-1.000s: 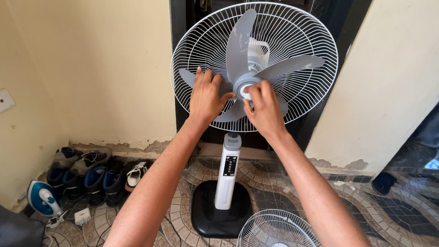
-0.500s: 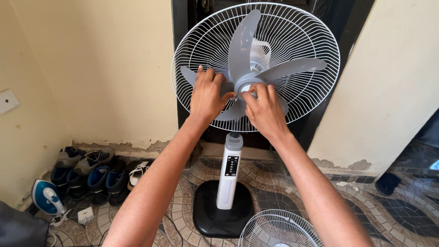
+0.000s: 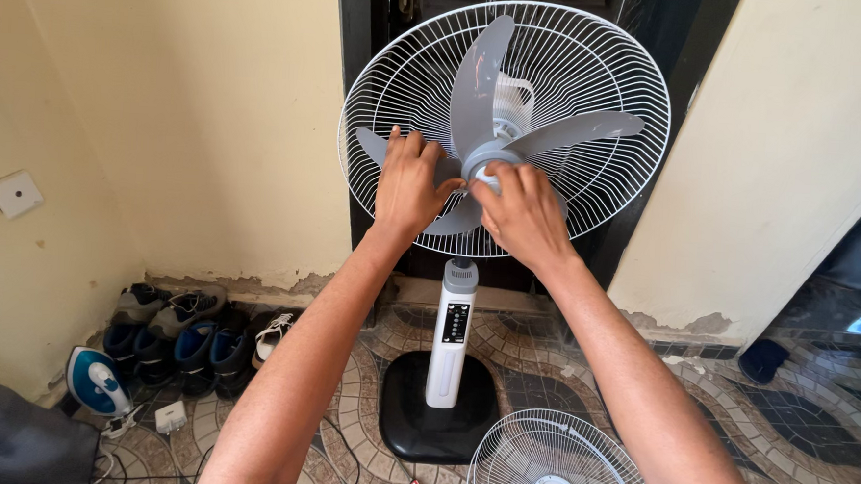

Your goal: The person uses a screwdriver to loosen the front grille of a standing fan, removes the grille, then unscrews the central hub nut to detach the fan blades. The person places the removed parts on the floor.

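Gripping the hub cap at the centre of the fan blades, the right hand closes its fingers around it. Left hand presses flat, fingers spread, on a lower blade inside the rear guard.

Small black rectangular control label on the white fan pole

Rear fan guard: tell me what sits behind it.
Behind the white rear fan guard stands a dark door, seen through the wires. In front, grey blades, the left hand and the right hand cover its middle, so the motor housing is mostly hidden.
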